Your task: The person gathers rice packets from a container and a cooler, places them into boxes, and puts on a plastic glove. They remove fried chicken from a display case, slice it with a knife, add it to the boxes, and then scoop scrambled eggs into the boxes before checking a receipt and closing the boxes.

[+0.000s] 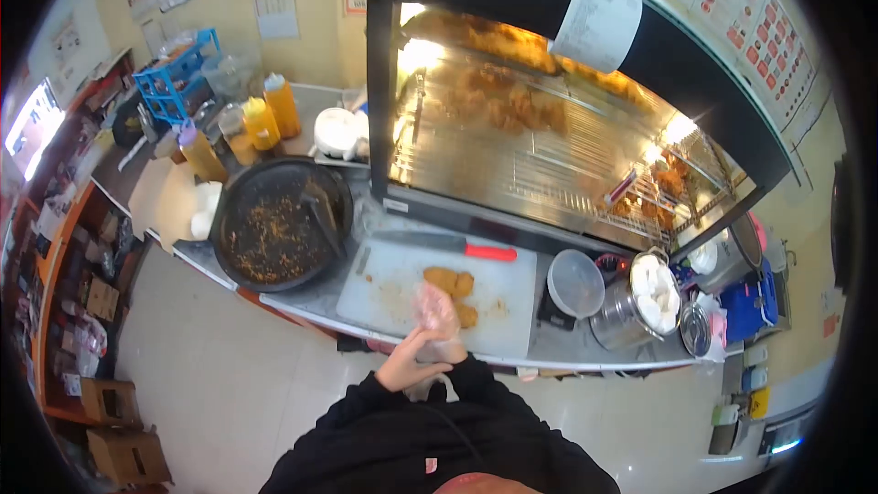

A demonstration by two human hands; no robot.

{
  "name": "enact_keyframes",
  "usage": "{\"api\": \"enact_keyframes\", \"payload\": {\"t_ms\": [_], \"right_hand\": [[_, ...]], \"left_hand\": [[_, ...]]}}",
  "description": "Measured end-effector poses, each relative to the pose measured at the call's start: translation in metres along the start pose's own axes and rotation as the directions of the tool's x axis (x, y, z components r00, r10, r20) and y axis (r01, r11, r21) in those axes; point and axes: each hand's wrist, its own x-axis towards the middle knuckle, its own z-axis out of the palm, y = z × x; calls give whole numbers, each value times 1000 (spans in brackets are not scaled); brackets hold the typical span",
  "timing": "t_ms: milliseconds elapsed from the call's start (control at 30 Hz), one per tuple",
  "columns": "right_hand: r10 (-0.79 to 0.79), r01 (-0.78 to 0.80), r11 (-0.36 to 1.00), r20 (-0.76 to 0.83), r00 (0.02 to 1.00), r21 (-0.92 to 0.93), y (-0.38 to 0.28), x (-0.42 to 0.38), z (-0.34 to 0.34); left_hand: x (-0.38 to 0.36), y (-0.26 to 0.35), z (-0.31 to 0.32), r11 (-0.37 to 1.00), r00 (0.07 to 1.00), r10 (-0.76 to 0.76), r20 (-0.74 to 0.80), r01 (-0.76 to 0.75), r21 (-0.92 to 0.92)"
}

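My right hand (438, 314) wears a thin clear plastic glove and reaches over the white cutting board (512, 311), fingers stretched out and holding nothing. My left hand (405, 363) is bare and pinches the glove at the right wrist. Brown breaded pieces of food (444, 279) lie on the board just beyond the gloved fingers; one piece (467, 316) is partly covered by that hand. Along the board's far edge rests a large knife (430, 241) with a red handle. Crumbs are scattered on the board.
A black round pan (265, 272) with crumbs and a dark tool stands left. Behind the board is a lit glass food warmer (512, 146). To the right are a clear plastic bowl (575, 283) and a steel pot (624, 318); sauce bottles (283, 108) stand back left.
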Motion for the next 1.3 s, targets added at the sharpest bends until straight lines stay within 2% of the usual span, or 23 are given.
{"api": "enact_keyframes", "payload": {"t_ms": [67, 133, 167, 200, 267, 300, 333, 367, 433, 467, 500, 533, 567, 633, 733, 767, 800, 933, 967, 1067, 1167, 1233, 1300], "right_hand": [[19, -17, 1000, 107, 994, -24, 16, -3, 8], [19, -14, 1000, 227, 974, -27, 22, 2, 20], [53, -46, 998, 234, 971, -31, 24, 1, 28], [88, -82, 996, 237, 968, -34, 21, -7, 41], [137, -107, 985, 246, 960, -133, 25, -18, 63], [157, -99, 968, 249, 956, -231, 34, -25, 71], [121, -15, 938, 285, 951, -347, 38, -34, 75], [85, 73, 889, 319, 944, -452, 43, -43, 79], [-57, 391, 675, 484, 873, -626, 52, -65, 85], [-9, 284, 791, 454, 891, -542, 69, -71, 86], [48, 166, 881, 431, 901, -443, 92, -77, 86], [111, 38, 942, 415, 903, -334, 87, -83, 92], [398, -227, 860, 323, 859, -457, 78, -83, 90], [219, -8, 880, 391, 894, -474, 101, -86, 81], [91, 82, 918, 408, 908, -388, 193, -83, 55], [160, 31, 892, 379, 911, -450, 189, -91, 50], [223, -18, 861, 345, 912, -509, 185, -98, 47], [-278, 325, 467, 213, 937, -823, 210, -153, 54], [-115, 287, 355, 263, 958, -890, 224, -164, 46], [-236, 390, 712, 324, 916, -583, 174, -217, 30], [-64, 391, 460, 410, 910, -797, 109, -262, 19], [-257, 474, 206, 420, 870, -856, 78, -264, 13], [-367, 488, 52, 437, 821, -872, 78, -268, 4]], "left_hand": [[-15, 0, -8, 983, 989, -147, -23, 144, -113], [-30, -5, -9, 984, 940, -176, -292, 159, -81], [-41, -14, -11, 918, 845, -277, -458, 373, 132], [-47, -13, -12, 900, 711, -369, -598, 434, -39], [-71, -11, -31, 813, 838, -361, -409, 498, 302], [-96, -38, -39, 695, 689, -719, -87, 716, -74], [-113, -63, -44, 352, 453, -820, 350, 881, -316], [-116, -46, -48, 183, 438, -694, 572, 875, -448], [-137, -68, -50, -267, 588, -500, 636, 594, -759], [-151, -84, -46, -503, 679, -411, 608, 388, -773], [-163, -109, -35, -469, 879, -260, 400, 247, -848], [-158, -117, -28, -361, 846, -455, 279, 111, -926], [-152, -123, -16, -221, 770, -623, 134, -10, -975], [-147, -116, 2, 127, 505, -841, -195, -166, -978], [-133, -67, 0, 123, 452, -858, -244, -281, -952], [-160, -97, 8, 220, 629, -709, -318, -231, -948], [-169, -105, 11, 215, 637, -709, -303, -214, -953], [-211, -115, 31, 163, 661, -732, -165, -65, -985], [-221, -117, 35, 155, 665, -737, -120, -7, -988], [-251, -129, 47, 172, 660, -750, -40, 136, -976], [-277, -159, 61, 256, 634, -771, -54, 232, -938], [-285, -184, 69, 339, 612, -782, -118, 258, -905], [-260, -117, 81, 436, 557, -792, -249, 233, -869]]}}
